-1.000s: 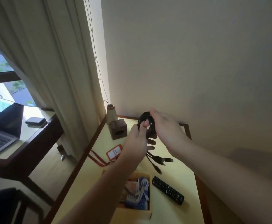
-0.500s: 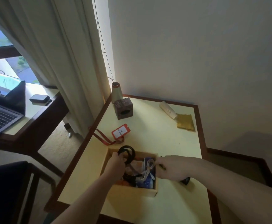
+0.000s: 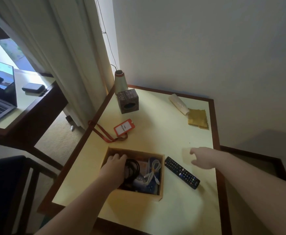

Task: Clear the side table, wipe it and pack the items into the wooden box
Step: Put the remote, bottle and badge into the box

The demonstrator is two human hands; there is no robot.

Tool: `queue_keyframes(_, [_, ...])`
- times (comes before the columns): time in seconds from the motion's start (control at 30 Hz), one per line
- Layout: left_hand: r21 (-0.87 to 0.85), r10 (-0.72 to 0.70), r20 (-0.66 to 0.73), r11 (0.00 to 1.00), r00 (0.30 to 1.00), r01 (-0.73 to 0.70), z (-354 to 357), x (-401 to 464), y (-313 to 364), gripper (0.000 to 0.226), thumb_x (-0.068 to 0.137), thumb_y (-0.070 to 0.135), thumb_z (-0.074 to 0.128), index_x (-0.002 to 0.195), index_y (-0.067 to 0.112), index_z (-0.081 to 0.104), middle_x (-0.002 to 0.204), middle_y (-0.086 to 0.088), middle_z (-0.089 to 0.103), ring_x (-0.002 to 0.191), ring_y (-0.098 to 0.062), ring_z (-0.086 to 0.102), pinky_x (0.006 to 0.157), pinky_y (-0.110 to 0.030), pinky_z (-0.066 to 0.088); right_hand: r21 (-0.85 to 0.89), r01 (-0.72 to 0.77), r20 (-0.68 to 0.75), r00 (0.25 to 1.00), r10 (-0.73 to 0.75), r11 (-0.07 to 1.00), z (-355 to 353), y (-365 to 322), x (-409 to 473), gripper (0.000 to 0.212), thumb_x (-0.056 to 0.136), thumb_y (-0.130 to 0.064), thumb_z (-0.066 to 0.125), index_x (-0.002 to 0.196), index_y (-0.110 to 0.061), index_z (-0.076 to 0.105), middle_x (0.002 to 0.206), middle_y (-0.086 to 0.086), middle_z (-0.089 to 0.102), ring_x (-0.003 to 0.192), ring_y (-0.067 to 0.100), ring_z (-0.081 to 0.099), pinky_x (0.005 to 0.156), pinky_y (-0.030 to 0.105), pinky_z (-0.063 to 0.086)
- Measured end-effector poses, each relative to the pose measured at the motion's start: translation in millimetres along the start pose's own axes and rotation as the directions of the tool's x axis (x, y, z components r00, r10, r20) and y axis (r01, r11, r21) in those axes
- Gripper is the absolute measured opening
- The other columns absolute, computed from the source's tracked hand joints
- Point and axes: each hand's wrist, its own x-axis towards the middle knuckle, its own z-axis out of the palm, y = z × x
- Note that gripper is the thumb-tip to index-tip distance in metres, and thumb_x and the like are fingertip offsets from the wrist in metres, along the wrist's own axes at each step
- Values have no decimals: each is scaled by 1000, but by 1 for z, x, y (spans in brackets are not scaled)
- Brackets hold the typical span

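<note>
Box (image 3: 161, 173) on table (image 3: 164, 133) front; remote (image 3: 181, 172) right of box; badge (image 3: 124, 128) behind box; cloth (image 3: 197, 118) far right.

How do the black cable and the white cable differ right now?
The black cable is a thick dark coil at the wooden box's left side, under the left hand. The white cable is thinner, a loose tied bundle at the right, untouched. Both lie inside the box.
</note>
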Motion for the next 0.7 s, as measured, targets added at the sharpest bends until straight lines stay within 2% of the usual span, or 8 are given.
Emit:
queue_keyframes(0.1, [88,94,57,991,994,-99,-4,-4,5,73,92,23,70,155,36,36,147,3,45,141,-25,39,110,-42,49,5,-48,-39,998,48,999,-6,20,23,56,106,-32,49,158,-18,33,155,9,47,137,30,50,107,40,45])
queue_keyframes(0.23, [181,189,41,964,981,-193,-21,0,14,52,93,38,61,143,42,50,141,9,48,127,-18,46,103,-35,50,-9,-95,-92,991,94,995,-18,40,52,59,104,-32,50,157,-20,31,149,11,49,127,32,55,100,44,51])
queue_keyframes(0.3, [139,210,-13,968,978,-207,-33,7,19,39,92,39,58,131,41,59,129,15,55,120,-12,49,98,-31,50,4,-108,-123,987,107,994,-26,49,66,60,102,-32,51,157,-21,31,147,10,48,124,33,56,98,46,53])
queue_keyframes(0.4, [48,250,-149,968,957,-245,-51,23,27,23,89,41,60,112,39,62,104,21,55,102,-6,52,87,-25,50,71,-126,-175,975,136,990,-37,58,88,63,99,-30,50,158,-25,29,151,8,44,122,32,57,96,47,54])
queue_keyframes(0.5, [-43,255,-236,961,938,-272,-59,52,31,32,91,59,58,119,43,58,115,26,52,117,-3,47,95,-29,49,91,-114,-233,963,132,989,-53,57,113,57,99,-29,49,153,-28,33,142,5,46,104,26,61,87,45,58])
queue_keyframes(0.6, [-43,260,-50,964,964,-262,-53,83,33,52,94,79,37,132,46,51,132,22,46,129,-7,39,107,-34,40,96,-85,-294,950,110,992,-75,55,143,47,98,-32,51,144,-28,41,127,2,48,94,23,60,81,45,59])
queue_keyframes(0.7, [37,296,89,953,951,-301,-42,97,33,60,99,76,21,131,39,57,130,19,54,123,-7,45,102,-28,39,142,-82,-345,930,127,987,-98,51,177,52,99,-34,53,148,-30,36,129,4,49,95,27,61,81,46,59])
